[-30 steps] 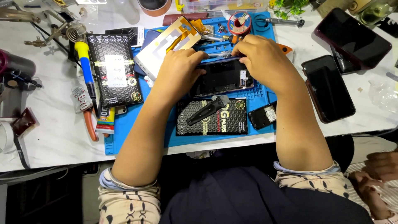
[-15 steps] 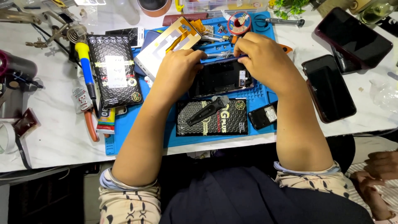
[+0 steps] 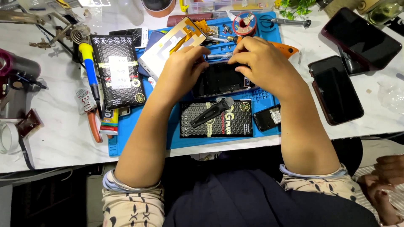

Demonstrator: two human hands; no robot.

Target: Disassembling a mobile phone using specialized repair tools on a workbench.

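A person's two hands meet over a dark smartphone (image 3: 219,80) lying flat on a blue repair mat (image 3: 139,122) at a cluttered white workbench (image 3: 54,138), seen from the head cam. The left hand (image 3: 183,69) curls over the phone's left end, fingers bent and pressing on its edge; the right hand (image 3: 263,65) covers the right end, fingertips pinched at the top edge near a thin metal tool (image 3: 219,55), though whether it actually grips that tool can't be told, since the knuckles hide the contact. Phone sits mid-mat, just above a black patterned screen-protector box (image 3: 233,126) w/ a black pry tool (image 3: 210,112) resting on it. Its long axis runs roughly left-right across the view, tilted slightly, the left end nearer the person; which end is the top of the handset isn't clear. By the look of it, the work is at the stage of handling the phone's upper edge or screen face, both hands steadying it. Any next move would call for fine fingertip pressure along that edge w/o shifting the handset off the mat. A second box (image 3: 118,71) lies left; two more dark phones (image 3: 336,90) rest well apart to the right.
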